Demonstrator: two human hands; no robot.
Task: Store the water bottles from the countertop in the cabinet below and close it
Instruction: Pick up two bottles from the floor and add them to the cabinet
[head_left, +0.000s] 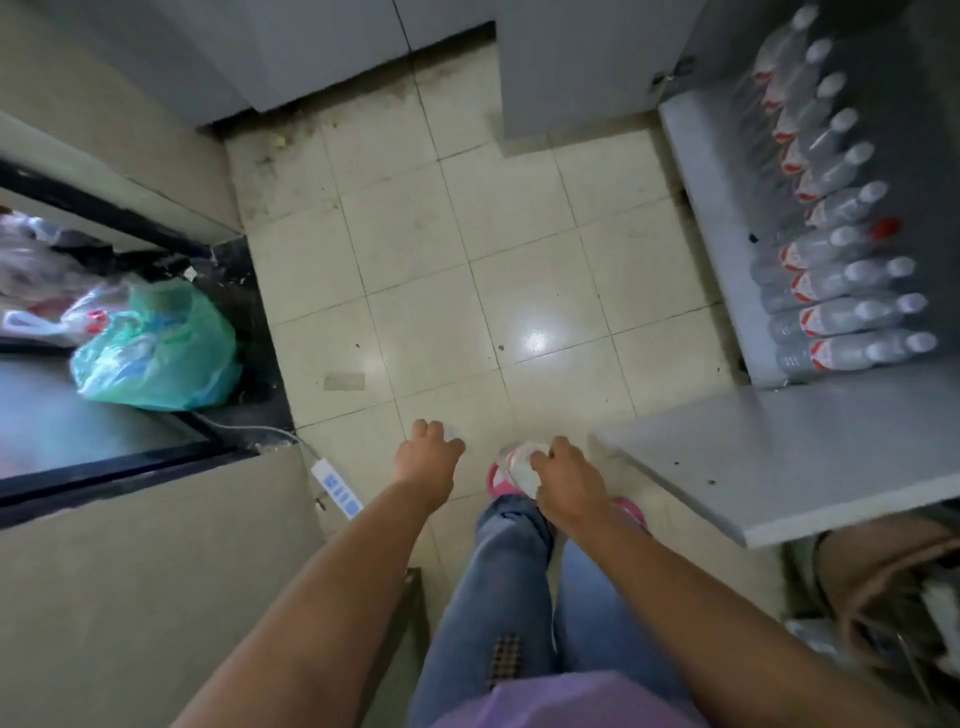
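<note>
Hands first: right hand (569, 475) closed round 1 water bottle (522, 467); left hand (428, 452) curled, maybe on a bottle, can't tell. Cabinet (727, 218) to the right, both doors open, approx 10 bottles (836, 208) lying in a row inside. Risk: shin could hit near door (779, 457); a bottle pushed in could roll the row.

Clear water bottles (841, 317) with red-and-white labels, grey cabinet door (789, 452), cream floor tiles (415, 234), green bag (161, 353), blue jeans (498, 597).

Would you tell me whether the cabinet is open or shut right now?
Open: the cabinet shows its stored water bottles, and its door is swung outward.
</note>
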